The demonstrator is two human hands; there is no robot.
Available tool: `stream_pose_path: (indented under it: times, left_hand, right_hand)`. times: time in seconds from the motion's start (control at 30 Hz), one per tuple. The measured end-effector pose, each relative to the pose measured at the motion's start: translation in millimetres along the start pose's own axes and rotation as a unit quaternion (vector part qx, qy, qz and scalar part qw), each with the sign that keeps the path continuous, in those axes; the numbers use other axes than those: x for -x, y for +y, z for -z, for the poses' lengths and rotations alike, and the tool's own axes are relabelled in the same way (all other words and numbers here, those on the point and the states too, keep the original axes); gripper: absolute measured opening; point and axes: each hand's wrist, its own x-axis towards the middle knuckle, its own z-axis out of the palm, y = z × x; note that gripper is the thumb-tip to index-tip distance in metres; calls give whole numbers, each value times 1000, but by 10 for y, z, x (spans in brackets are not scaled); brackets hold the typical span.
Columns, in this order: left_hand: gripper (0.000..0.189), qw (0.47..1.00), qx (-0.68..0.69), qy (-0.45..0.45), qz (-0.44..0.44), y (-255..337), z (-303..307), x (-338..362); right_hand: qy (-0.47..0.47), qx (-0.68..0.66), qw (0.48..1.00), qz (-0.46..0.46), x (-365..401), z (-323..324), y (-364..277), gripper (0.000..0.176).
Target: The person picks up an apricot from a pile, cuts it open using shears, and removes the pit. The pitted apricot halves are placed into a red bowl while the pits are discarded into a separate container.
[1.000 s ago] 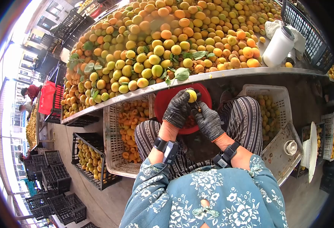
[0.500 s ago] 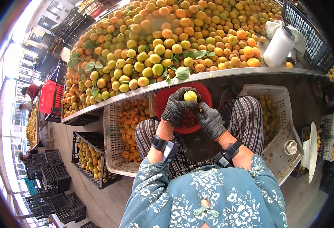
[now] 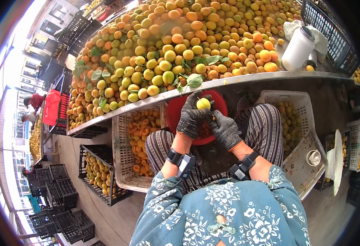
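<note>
Both hands wear grey knitted gloves and meet over a red basin (image 3: pixel 174 117) below the table edge. My left hand (image 3: pixel 191 117) is closed round a yellow-green apricot (image 3: pixel 203 103), which shows between its thumb and fingers. Just right of the fruit, my right hand (image 3: pixel 225 130) has its fingers curled together close to the left hand; what it holds, if anything, is too small to make out. Above them, a large heap of apricots (image 3: pixel 155 65) with some green leaves (image 3: pixel 194 80) covers the metal-edged table (image 3: pixel 245 78).
A pale crate (image 3: pixel 124 164) of split apricots stands left of my knees, beside a black crate (image 3: pixel 113 180) of whole fruit. At right are a white crate (image 3: pixel 307 108), a tray (image 3: pixel 301 174) and a white jar (image 3: pixel 298 49). Black crates and people are at far left.
The left hand has turned slightly more upright with the apricot in it. Both hands remain together over the basin. The view has shifted a little.
</note>
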Motion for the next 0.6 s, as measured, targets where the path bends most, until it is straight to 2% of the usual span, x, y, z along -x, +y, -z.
stream_pose_path:
  times: [0.07, 0.1, 0.13, 0.2, 0.3, 0.37, 0.53, 0.6]
  left_hand:
    - [59, 985, 160, -71, -3, -158, 79, -56]
    - [51, 984, 151, -88, 43, -102, 50, -4]
    - [51, 983, 153, -87, 42, -77, 7, 27]
    - [37, 978, 169, -77, 96, -46, -65, 67]
    - [29, 977, 182, -42, 105, 29, -104, 121]
    - [28, 981, 162, -35, 96, 37, -81, 121]
    - [24, 993, 92, -59, 42, 19, 44, 64]
    - [24, 999, 6, -26, 29, 48, 40, 78]
  right_hand:
    - [55, -61, 997, 13, 20, 14, -74, 32]
    - [53, -59, 997, 14, 19, 17, -76, 32]
    - [54, -58, 997, 13, 9, 25, -71, 32]
    - [54, -57, 997, 12, -11, 20, -63, 32]
    - [87, -47, 994, 43, -15, -31, -46, 26]
    - [74, -22, 996, 54, -20, -58, -32, 31]
    - [68, -40, 995, 57, 25, -80, -59, 27]
    - [62, -39, 996, 54, 41, -73, -68, 25]
